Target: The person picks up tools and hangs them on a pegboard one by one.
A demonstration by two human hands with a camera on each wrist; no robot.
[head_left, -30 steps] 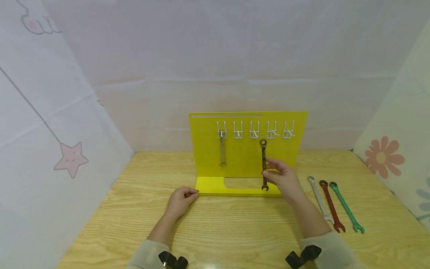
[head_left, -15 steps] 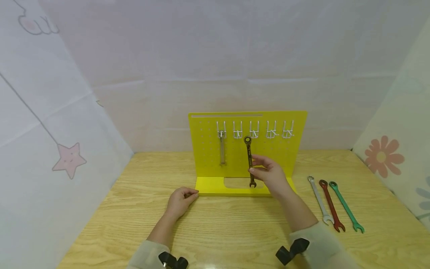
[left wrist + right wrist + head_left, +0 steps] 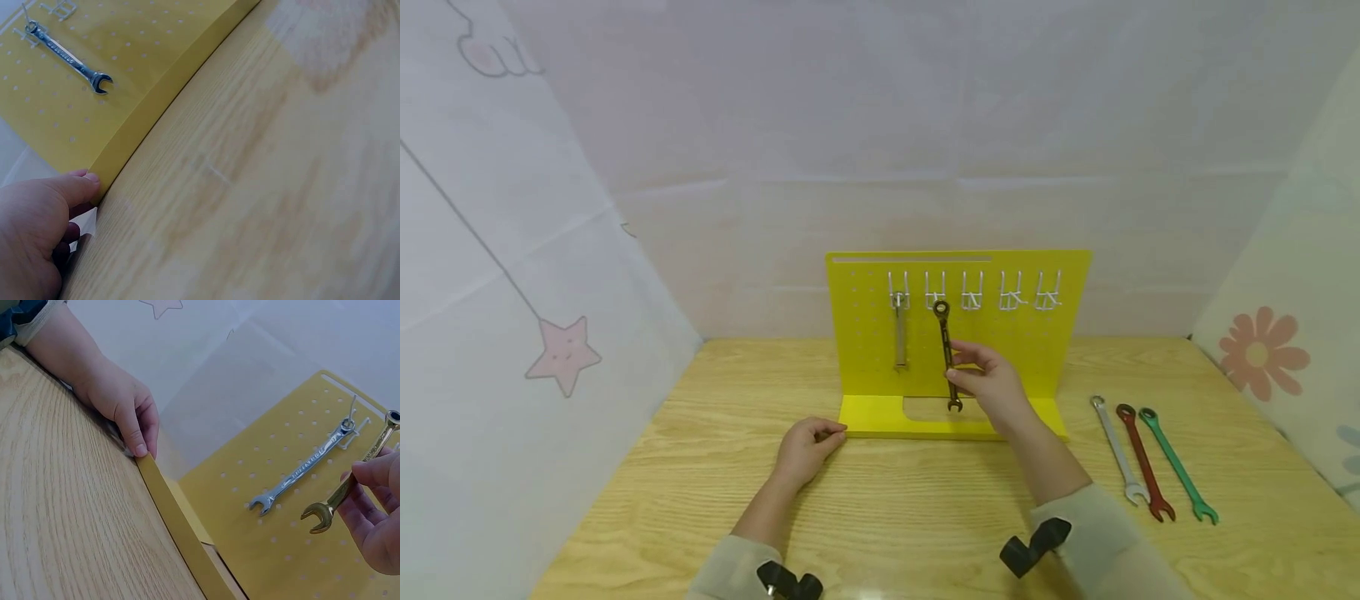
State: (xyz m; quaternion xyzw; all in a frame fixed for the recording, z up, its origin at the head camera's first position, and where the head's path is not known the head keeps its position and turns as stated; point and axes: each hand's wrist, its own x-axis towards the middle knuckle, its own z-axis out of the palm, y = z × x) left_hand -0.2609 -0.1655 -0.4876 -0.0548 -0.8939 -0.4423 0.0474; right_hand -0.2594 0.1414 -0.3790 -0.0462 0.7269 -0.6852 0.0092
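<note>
My right hand (image 3: 991,387) pinches a dark brassy combination wrench (image 3: 947,354) between thumb and fingers, ring end up, in front of the yellow pegboard (image 3: 868,342). The wrench's ring end overlaps the second hook (image 3: 935,285) from the left in the head view; the right wrist view shows the open end (image 3: 322,519) pointing down. A silver wrench (image 3: 900,337) hangs by its ring on the leftmost hook. At the left front corner of the pegboard's base, my left hand (image 3: 807,450) pinches the edge, its thumb (image 3: 87,178) against the yellow lip.
To the right on the wooden table (image 3: 925,517) lie a silver wrench (image 3: 1118,450), a red wrench (image 3: 1144,462) and a green wrench (image 3: 1176,462), side by side. More white hooks (image 3: 1011,292) line the board's upper part. A pale cloth (image 3: 887,208) stands behind.
My right hand has carried the brassy wrench leftward across the board, from below the middle hooks to the second hook from the left. My left hand has stayed at the base corner.
</note>
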